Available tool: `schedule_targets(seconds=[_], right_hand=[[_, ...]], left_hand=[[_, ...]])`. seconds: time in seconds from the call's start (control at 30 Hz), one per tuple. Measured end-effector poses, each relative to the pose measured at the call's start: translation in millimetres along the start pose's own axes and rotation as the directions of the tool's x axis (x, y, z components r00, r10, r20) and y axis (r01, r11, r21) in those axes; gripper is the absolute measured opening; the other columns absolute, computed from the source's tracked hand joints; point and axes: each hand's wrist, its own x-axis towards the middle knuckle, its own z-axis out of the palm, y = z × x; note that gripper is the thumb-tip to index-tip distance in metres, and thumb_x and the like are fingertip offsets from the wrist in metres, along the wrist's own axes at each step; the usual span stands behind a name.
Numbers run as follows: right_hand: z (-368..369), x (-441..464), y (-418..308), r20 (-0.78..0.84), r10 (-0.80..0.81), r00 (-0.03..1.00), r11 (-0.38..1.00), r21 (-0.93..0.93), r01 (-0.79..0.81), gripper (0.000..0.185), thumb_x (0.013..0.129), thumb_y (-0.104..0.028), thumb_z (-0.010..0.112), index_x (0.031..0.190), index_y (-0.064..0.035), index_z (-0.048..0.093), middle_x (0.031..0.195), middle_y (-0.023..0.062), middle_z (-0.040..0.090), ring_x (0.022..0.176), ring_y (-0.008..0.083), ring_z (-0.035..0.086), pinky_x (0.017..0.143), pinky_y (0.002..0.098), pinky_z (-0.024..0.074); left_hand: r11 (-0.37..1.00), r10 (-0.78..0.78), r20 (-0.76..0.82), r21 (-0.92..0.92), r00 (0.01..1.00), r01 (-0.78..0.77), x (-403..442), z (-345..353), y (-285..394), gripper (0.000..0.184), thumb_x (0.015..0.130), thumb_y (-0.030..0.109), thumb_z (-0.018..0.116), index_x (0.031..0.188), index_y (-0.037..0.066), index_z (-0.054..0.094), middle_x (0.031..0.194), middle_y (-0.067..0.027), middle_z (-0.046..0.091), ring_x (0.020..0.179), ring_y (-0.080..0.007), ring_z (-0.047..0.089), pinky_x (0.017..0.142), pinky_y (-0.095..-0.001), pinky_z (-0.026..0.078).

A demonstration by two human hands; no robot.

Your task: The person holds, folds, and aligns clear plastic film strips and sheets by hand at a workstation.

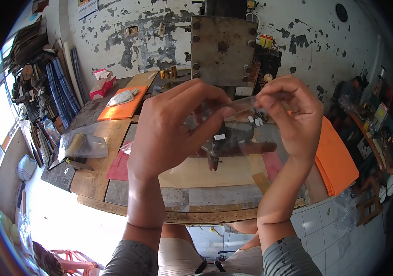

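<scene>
Both hands are raised over the workbench with a clear plastic sheet (242,106) stretched between them. My left hand (173,124) pinches its left edge between thumb and fingers. The right edge is pinched by my right hand (293,112). Through and below the plastic, a dark metal tool with a reddish bar (256,147) shows above a tan board (205,172). Small white labels (219,137) lie on the dark part. Some of the plastic's outline is too transparent to follow.
A bolted metal press plate (224,50) stands behind the hands. Orange sheets (336,158) lie at the right, and a clear bag (84,142) at the left. A white bundle (123,97) rests on more orange sheets. Another person (353,89) is at the far right.
</scene>
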Motion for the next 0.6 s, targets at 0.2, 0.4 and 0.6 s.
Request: schedule_targets(seconds=[0.2,0.4,0.6], right_hand=[[-27,6,8,-0.241,0.092,0.966,0.996,0.029,-0.087,0.015,0.095,-0.008,0.072,0.105,0.0016,0.067,0.092,0.0047,0.070,0.080,0.0100,0.065,0.076,0.0243,0.0513],[-45,8,20,-0.399,0.139,0.906,0.977,-0.093,-0.191,0.020,0.095,-0.013,0.073,0.109,0.0000,0.068,0.096,0.0052,0.071,0.085,0.0124,0.064,0.080,0.0256,0.0490],[-10,16,2,-0.308,-0.354,0.883,0.760,-0.645,0.079,0.028,0.089,-0.014,0.077,0.114,-0.0061,0.070,0.108,0.0044,0.071,0.104,0.0187,0.064,0.091,0.0355,0.0490]], left_hand=[[0.972,-0.229,0.043,-0.037,0.972,0.231,-1,-17,-25,0.011,0.088,0.011,0.077,0.095,0.003,0.072,0.083,0.0007,0.071,0.066,-0.0047,0.057,0.059,-0.0220,0.043],[0.930,-0.347,-0.005,-0.132,0.938,0.343,1,-30,-39,0.013,0.090,0.008,0.076,0.100,0.001,0.072,0.089,-0.0010,0.072,0.074,-0.0047,0.063,0.063,-0.0205,0.046],[0.826,-0.374,-0.115,-0.492,0.920,0.274,7,-8,-37,0.013,0.091,0.005,0.072,0.102,-0.002,0.070,0.090,-0.0030,0.072,0.077,-0.0075,0.067,0.068,-0.0220,0.052]])
